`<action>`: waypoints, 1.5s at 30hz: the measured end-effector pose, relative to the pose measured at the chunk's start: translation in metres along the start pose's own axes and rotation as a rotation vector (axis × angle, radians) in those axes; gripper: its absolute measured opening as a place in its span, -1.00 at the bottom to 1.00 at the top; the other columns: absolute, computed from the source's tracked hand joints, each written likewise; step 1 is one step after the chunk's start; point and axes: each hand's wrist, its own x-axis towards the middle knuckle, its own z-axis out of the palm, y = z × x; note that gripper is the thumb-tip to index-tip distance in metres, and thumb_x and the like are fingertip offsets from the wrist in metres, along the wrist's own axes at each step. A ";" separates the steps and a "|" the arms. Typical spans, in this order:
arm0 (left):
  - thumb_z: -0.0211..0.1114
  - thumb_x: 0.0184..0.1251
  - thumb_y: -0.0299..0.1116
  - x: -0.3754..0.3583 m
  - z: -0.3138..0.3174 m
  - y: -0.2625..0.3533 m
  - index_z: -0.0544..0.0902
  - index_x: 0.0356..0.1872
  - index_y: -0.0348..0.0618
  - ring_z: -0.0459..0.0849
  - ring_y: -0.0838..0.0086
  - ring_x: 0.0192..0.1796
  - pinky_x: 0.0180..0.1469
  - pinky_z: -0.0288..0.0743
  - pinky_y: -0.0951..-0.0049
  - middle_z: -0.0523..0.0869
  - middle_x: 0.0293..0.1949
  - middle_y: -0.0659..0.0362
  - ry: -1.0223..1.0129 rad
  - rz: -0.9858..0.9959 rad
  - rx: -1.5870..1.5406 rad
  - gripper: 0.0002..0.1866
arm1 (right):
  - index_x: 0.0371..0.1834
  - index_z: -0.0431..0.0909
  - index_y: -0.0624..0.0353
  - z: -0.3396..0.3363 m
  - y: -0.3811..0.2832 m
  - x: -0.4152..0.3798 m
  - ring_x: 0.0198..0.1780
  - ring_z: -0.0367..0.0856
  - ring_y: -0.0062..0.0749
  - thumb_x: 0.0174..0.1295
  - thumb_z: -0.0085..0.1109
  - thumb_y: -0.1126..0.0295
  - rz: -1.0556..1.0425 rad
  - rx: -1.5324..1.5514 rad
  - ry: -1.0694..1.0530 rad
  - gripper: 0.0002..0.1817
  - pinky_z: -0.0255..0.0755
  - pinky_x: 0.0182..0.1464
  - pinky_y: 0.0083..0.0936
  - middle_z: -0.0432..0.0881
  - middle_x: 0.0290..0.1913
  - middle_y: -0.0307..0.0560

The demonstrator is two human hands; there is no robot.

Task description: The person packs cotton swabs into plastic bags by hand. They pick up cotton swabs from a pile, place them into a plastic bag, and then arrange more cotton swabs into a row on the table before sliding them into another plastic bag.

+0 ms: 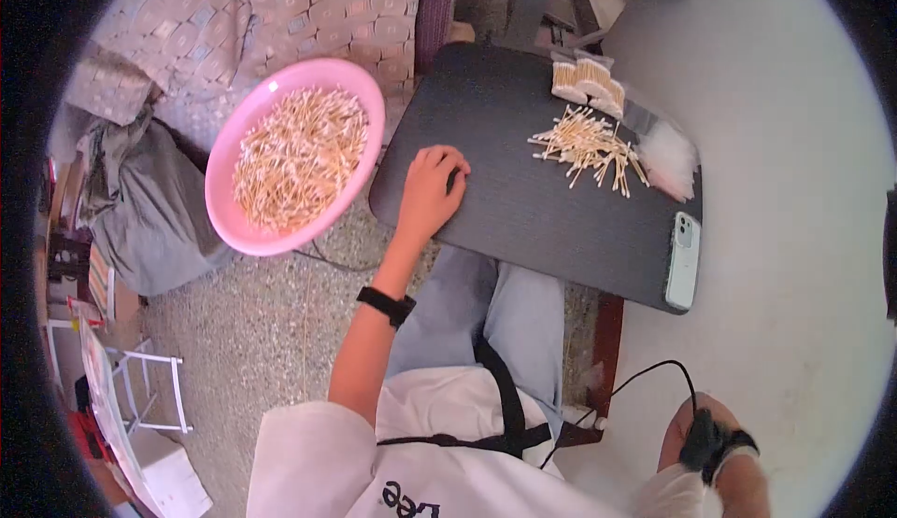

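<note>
My left hand (433,184) rests on the left edge of the black tabletop (523,210), fingers loosely bent and nothing in them. Down at the lower right, my right hand (676,432) is raised near the wall and partly blurred. Its fingers curl round a black object (701,443) with a thin black cable, whose kind I cannot make out. A loose pile of cotton swabs (584,144) lies on the table's far right part. Left of my left hand, a pink basin (217,191) holds a heap of cotton swabs (301,158).
Bagged swab bundles (589,79) and clear plastic bags (668,158) lie at the table's far right, with a phone (683,261) by the right edge. A white wall (785,191) borders the right side. A grey bag (154,210) and white folding stand (149,392) are left.
</note>
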 end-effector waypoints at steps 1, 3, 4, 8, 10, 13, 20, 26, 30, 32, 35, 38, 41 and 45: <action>0.25 0.13 -0.54 0.000 0.000 0.000 0.60 -0.31 -0.14 0.55 0.18 0.03 0.09 0.41 0.20 0.61 -0.15 0.14 0.003 0.002 0.007 -0.89 | 0.02 0.64 0.20 0.011 0.001 -0.003 0.08 0.63 -0.35 0.29 0.25 0.33 0.017 -0.014 0.033 -0.71 0.37 0.26 -0.30 0.69 0.01 -0.08; 0.25 0.14 -0.54 0.001 0.003 0.000 0.60 -0.30 -0.15 0.55 0.17 0.02 0.10 0.41 0.20 0.61 -0.14 0.13 -0.001 0.003 0.020 -0.89 | 0.03 0.63 0.20 0.029 0.001 -0.011 0.08 0.62 -0.35 0.29 0.25 0.33 0.047 -0.034 0.104 -0.71 0.38 0.25 -0.30 0.69 0.01 -0.08; 0.25 0.15 -0.54 0.001 0.001 -0.001 0.60 -0.28 -0.16 0.55 0.16 0.02 0.11 0.41 0.21 0.61 -0.13 0.13 -0.012 0.002 0.026 -0.89 | 0.03 0.63 0.19 0.035 0.002 -0.014 0.08 0.62 -0.35 0.29 0.26 0.33 0.056 -0.043 0.141 -0.71 0.38 0.25 -0.31 0.69 0.01 -0.08; 0.25 0.13 -0.55 -0.003 0.001 0.004 0.60 -0.31 -0.15 0.55 0.17 -0.02 0.04 0.43 0.20 0.60 -0.18 0.13 0.006 0.006 0.016 -0.89 | 0.03 0.63 0.19 0.051 0.001 -0.024 0.08 0.62 -0.35 0.28 0.27 0.33 0.089 -0.056 0.248 -0.70 0.39 0.23 -0.32 0.68 0.01 -0.08; 0.25 0.13 -0.55 -0.005 0.000 0.005 0.59 -0.32 -0.16 0.56 0.17 -0.04 0.03 0.44 0.21 0.59 -0.18 0.13 0.026 0.034 0.032 -0.90 | 0.03 0.62 0.19 0.056 0.001 -0.027 0.08 0.62 -0.36 0.27 0.27 0.33 0.094 -0.053 0.277 -0.70 0.40 0.22 -0.32 0.68 0.01 -0.08; 0.25 0.14 -0.55 -0.009 0.001 0.003 0.60 -0.32 -0.15 0.56 0.17 -0.05 0.03 0.44 0.21 0.59 -0.18 0.13 0.015 0.030 0.034 -0.90 | 0.04 0.62 0.18 0.062 0.000 -0.032 0.07 0.62 -0.36 0.27 0.28 0.33 0.108 -0.048 0.313 -0.69 0.41 0.20 -0.33 0.68 0.01 -0.09; 0.25 0.13 -0.55 -0.005 -0.002 -0.001 0.62 -0.31 -0.14 0.56 0.17 -0.03 0.05 0.43 0.22 0.60 -0.16 0.14 -0.036 0.011 0.032 -0.89 | 0.04 0.61 0.17 0.069 0.004 -0.041 0.07 0.61 -0.37 0.26 0.30 0.32 0.131 -0.024 0.394 -0.68 0.43 0.17 -0.34 0.67 0.01 -0.09; 0.28 0.12 -0.56 0.002 -0.012 -0.012 0.62 -0.30 -0.15 0.52 0.17 0.04 0.13 0.37 0.23 0.61 -0.13 0.15 -0.152 0.074 -0.049 -0.88 | 0.05 0.60 0.17 0.073 0.010 -0.050 0.07 0.61 -0.37 0.25 0.32 0.32 0.141 -0.002 0.521 -0.67 0.45 0.14 -0.36 0.67 0.01 -0.09; 0.27 0.13 -0.57 0.007 -0.016 -0.016 0.60 -0.29 -0.16 0.50 0.15 0.09 0.22 0.29 0.24 0.59 -0.12 0.11 -0.265 0.050 -0.075 -0.87 | 0.05 0.60 0.16 0.071 0.007 -0.061 0.06 0.61 -0.38 0.24 0.33 0.32 0.135 0.016 0.647 -0.66 0.46 0.12 -0.36 0.67 0.01 -0.10; 0.27 0.13 -0.58 0.011 -0.015 -0.014 0.60 -0.30 -0.16 0.49 0.15 0.07 0.21 0.29 0.23 0.58 -0.14 0.10 -0.269 0.072 -0.021 -0.87 | 0.06 0.59 0.16 0.061 0.005 -0.065 0.06 0.61 -0.38 0.23 0.33 0.32 0.123 0.023 0.756 -0.65 0.47 0.11 -0.37 0.66 0.01 -0.10; 0.26 0.15 -0.53 0.011 -0.005 -0.012 0.62 -0.32 -0.14 0.50 0.12 0.03 0.10 0.36 0.20 0.57 -0.22 0.11 -0.190 0.109 -0.004 -0.91 | 0.06 0.59 0.15 0.040 0.005 -0.062 0.06 0.60 -0.38 0.23 0.34 0.32 0.068 0.034 1.006 -0.65 0.48 0.09 -0.38 0.66 0.01 -0.10; 0.26 0.15 -0.50 0.014 -0.004 -0.012 0.62 -0.32 -0.13 0.50 0.13 0.03 0.09 0.36 0.19 0.58 -0.24 0.11 -0.148 0.074 0.000 -0.92 | 0.06 0.59 0.15 0.001 0.018 -0.036 0.06 0.60 -0.38 0.22 0.35 0.31 -0.015 0.045 1.330 -0.64 0.49 0.08 -0.38 0.66 0.02 -0.10; 0.26 0.15 -0.50 0.013 0.000 -0.009 0.63 -0.33 -0.12 0.50 0.14 0.02 0.08 0.36 0.19 0.59 -0.23 0.11 -0.115 0.046 0.013 -0.92 | 0.06 0.58 0.15 -0.052 0.062 0.015 0.06 0.60 -0.39 0.22 0.36 0.31 0.000 -0.004 1.434 -0.63 0.50 0.06 -0.39 0.66 0.02 -0.11; 0.26 0.14 -0.50 0.014 -0.003 -0.003 0.63 -0.33 -0.10 0.51 0.15 0.02 0.04 0.36 0.17 0.61 -0.21 0.12 -0.135 0.020 0.046 -0.91 | 0.22 0.49 -0.02 -0.107 0.201 0.115 0.29 0.42 -0.11 0.09 0.45 0.21 0.093 -0.550 1.094 -0.41 0.39 0.19 -0.11 0.48 0.26 -0.03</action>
